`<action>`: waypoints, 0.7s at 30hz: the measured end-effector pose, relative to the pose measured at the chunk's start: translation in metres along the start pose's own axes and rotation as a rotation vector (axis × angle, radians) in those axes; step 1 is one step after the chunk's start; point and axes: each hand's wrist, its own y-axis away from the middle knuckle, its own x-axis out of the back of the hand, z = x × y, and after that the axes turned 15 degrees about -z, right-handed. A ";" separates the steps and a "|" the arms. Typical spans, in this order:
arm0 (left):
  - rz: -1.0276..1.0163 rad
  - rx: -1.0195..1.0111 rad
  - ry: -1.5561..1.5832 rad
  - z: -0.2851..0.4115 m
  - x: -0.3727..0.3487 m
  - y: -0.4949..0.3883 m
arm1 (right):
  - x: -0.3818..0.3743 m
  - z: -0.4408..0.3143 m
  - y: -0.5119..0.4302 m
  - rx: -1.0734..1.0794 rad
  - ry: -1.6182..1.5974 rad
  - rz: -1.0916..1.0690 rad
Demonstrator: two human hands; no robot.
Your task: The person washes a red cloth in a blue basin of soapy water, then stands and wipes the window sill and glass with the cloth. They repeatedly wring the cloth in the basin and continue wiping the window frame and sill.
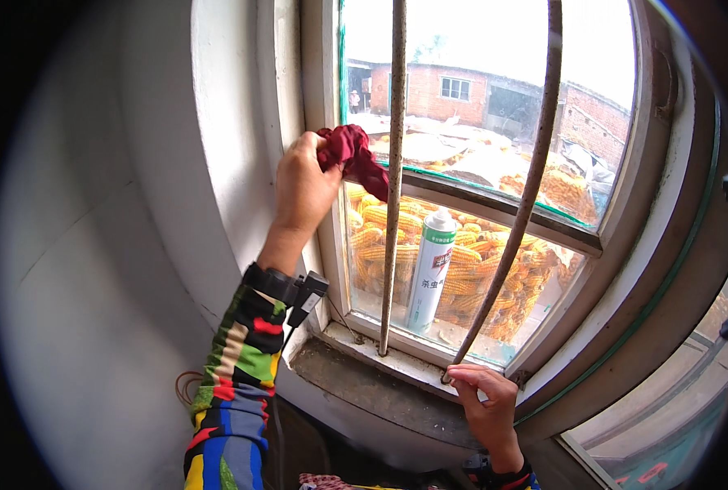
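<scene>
My left hand (309,180) grips a crumpled dark red cloth (345,150) at the left side of the window frame, near the horizontal crossbar (499,208). Part of the cloth reaches to the left metal bar (394,184). Low on the right, my right hand (486,395) has its thumb and fingertips at the foot of the right metal bar (511,257), by the bottom of the frame; whether they pinch the bar is unclear. Behind the lower pane stands a white and green spray can (431,269) bearing writing.
Stacked corn cobs (499,288) lie outside behind the can. A dark inner sill (376,392) runs below the window. The white wall (131,245) is at left, with a brown cord (183,389) near it. Beyond the glass are a brick building (422,89) and a distant person (355,101).
</scene>
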 end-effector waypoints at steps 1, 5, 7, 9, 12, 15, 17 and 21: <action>-0.057 -0.097 0.047 0.001 -0.001 0.001 | 0.000 0.000 0.000 -0.005 -0.006 0.043; -0.296 -0.203 0.129 0.004 -0.009 0.007 | -0.001 0.001 -0.001 0.001 -0.049 -0.031; -0.378 -0.085 0.396 0.002 -0.005 0.005 | -0.002 0.000 -0.002 0.013 -0.014 -0.076; -0.086 -0.154 -0.067 0.000 0.004 0.000 | -0.002 -0.001 -0.002 0.005 -0.045 -0.032; -0.066 -0.139 -0.051 0.004 0.002 -0.001 | -0.003 -0.002 -0.003 -0.002 -0.041 -0.021; -0.258 -0.218 0.048 0.012 -0.014 0.007 | -0.006 -0.001 -0.003 0.035 -0.044 -0.039; -0.376 -0.057 0.448 0.009 -0.013 0.005 | -0.007 0.000 -0.003 0.052 -0.037 -0.051; -0.042 -0.003 0.320 -0.015 0.033 0.005 | -0.003 0.000 -0.001 -0.031 -0.052 -0.036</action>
